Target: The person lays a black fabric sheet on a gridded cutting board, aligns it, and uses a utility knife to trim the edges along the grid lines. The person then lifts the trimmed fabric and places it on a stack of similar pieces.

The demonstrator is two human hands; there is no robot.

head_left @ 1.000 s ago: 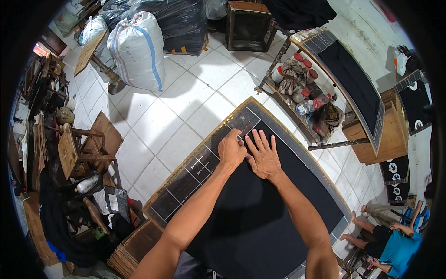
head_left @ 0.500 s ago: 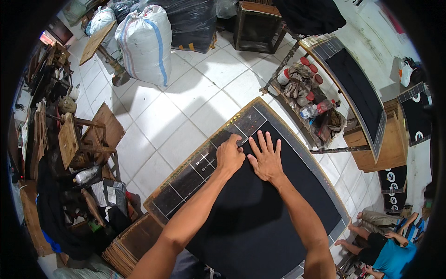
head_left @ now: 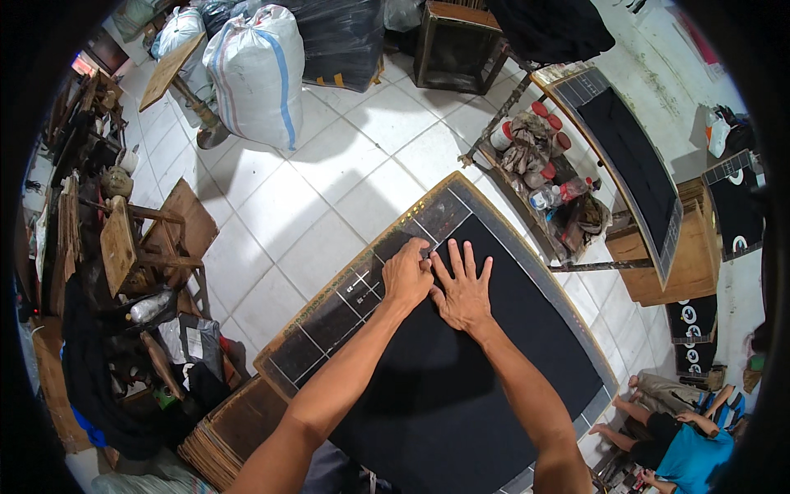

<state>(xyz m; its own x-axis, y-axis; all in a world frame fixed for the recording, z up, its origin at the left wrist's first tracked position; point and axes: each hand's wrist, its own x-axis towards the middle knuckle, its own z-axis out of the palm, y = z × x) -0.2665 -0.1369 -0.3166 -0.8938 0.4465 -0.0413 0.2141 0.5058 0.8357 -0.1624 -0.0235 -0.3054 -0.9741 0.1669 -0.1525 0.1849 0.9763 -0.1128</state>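
Pressing hand: the right hand (head_left: 463, 296) has shifted back from the cloth's far corner and in toward the left over the last half second; its fingers are released, spread palm down on the black cloth (head_left: 461, 387).
Edge hand: the left hand (head_left: 406, 276) sits nearer the wearer along the cloth's left edge than a second ago, barely moved since half a second ago; its fingers are curled, and whether they pinch anything I cannot tell.
Left cloth edge: with both hands now close together, the work seems centred on one short stretch, the right palm apparently steadying the cloth.
Black cloth: spread over most of the desk (head_left: 317, 333), its far corner stopping short of the desk's own.
Marked strip: dark, white-lined, bare between cloth and left rim; a narrower one runs down the right.
Left side: white floor tiles (head_left: 321, 239) give elbow room.
Right side: tighter, with a shelf of jars and bottles (head_left: 568, 191) near the rim.
Near corners: stacked boards (head_left: 210, 449) close at left; a co-worker (head_left: 699, 453) near the right.
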